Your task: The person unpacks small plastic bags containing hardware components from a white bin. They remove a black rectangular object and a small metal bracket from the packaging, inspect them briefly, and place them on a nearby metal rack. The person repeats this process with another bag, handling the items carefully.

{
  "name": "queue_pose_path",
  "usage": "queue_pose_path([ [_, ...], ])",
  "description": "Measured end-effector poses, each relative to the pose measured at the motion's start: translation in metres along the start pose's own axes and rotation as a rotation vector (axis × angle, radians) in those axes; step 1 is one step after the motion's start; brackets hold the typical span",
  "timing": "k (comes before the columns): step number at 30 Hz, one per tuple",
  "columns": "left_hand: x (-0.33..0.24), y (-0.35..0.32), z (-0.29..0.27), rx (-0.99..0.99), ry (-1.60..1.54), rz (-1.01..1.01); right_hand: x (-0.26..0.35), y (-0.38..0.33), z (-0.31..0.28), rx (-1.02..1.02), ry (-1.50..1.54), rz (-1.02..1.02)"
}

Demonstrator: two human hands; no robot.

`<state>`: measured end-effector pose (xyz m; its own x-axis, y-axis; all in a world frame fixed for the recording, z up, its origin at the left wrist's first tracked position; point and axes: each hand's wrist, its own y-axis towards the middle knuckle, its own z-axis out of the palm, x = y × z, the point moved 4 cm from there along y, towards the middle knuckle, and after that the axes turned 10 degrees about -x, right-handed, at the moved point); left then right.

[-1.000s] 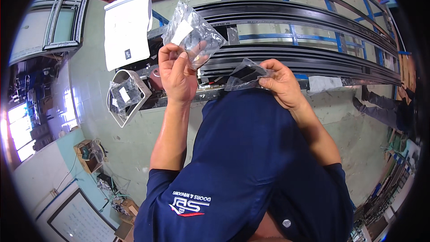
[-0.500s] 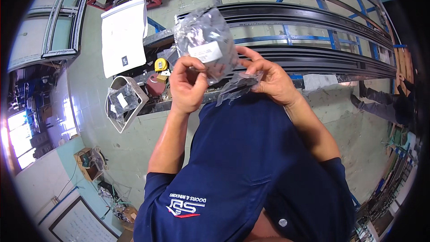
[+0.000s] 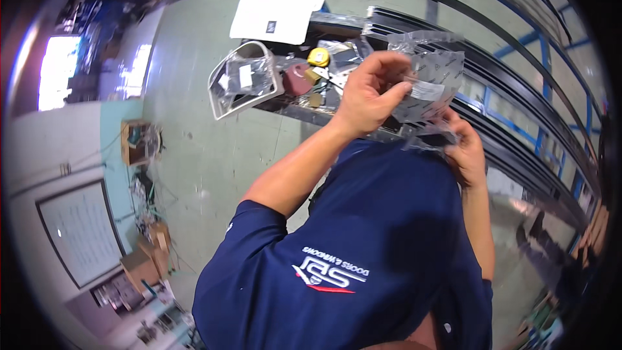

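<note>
A clear plastic bag [image 3: 435, 68] with a white label hangs in front of me, above the edge of the bench. My left hand [image 3: 374, 96] pinches its near side beside the label, thumb and fingers closed. Against the bag's lower right is my right hand [image 3: 468, 150], fingers curled round a crumpled piece of clear plastic [image 3: 427, 135]. Whether that piece is joined to the bag, I cannot tell. What the bag contains is hard to make out.
Left of my hands are a yellow tape measure [image 3: 318, 58], a dark red disc [image 3: 297, 80] and a pale bin [image 3: 271, 93] containing plastic bags. A white sheet [image 3: 278, 3] lies beyond. Long black profiles [image 3: 518, 113] rest on a blue rack [image 3: 531, 45]. Another person stands at far right.
My view has swung, so the bench and bin now sit farther right. The bag has turned in my left hand, and both hands still hold the plastic.
</note>
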<state>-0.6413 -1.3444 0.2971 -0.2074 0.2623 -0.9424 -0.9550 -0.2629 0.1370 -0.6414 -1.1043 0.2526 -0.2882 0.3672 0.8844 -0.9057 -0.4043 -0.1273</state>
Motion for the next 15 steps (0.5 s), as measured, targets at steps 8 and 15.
queue_pose_path([
  [8,-0.019,0.005,-0.098,-0.418,0.060,0.059,-0.004,-0.010,-0.018,-0.090,0.105,0.101],
  [15,-0.006,-0.004,-0.178,-0.688,0.212,-0.050,-0.017,-0.011,-0.034,-0.111,0.074,0.096],
])
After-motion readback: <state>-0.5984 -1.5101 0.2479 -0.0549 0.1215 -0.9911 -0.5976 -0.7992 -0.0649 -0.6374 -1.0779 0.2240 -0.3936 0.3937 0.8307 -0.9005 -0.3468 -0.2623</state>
